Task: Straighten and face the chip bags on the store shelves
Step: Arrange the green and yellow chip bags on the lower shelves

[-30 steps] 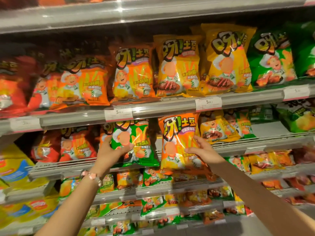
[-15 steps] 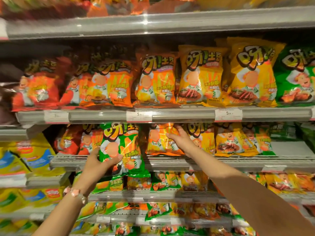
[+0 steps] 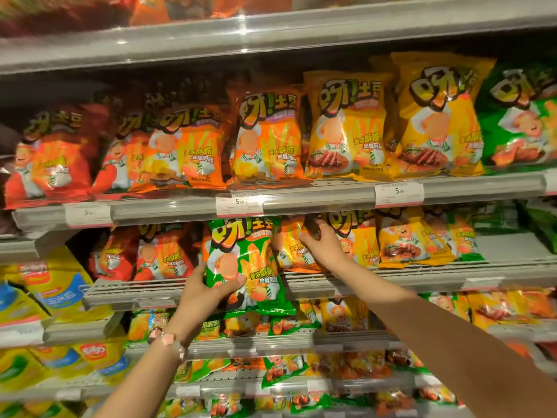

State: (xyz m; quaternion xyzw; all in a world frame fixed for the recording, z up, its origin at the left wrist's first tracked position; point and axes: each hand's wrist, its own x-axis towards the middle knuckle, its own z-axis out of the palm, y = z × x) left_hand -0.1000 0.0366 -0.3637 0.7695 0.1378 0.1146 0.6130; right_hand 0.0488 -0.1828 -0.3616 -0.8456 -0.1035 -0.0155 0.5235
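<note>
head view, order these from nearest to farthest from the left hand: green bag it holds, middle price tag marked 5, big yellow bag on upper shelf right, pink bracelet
1. Green bag: gripped in the left hand itself.
2. Pink bracelet: just below, on that hand's wrist.
3. Middle price tag: on the shelf rail above the hand.
4. Big yellow bag: far up and to the right.

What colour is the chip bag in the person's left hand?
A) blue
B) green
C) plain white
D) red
B: the left hand grips a green bag by its lower corner, in front of the shelf, while the right hand reaches to an orange bag further back.
</note>
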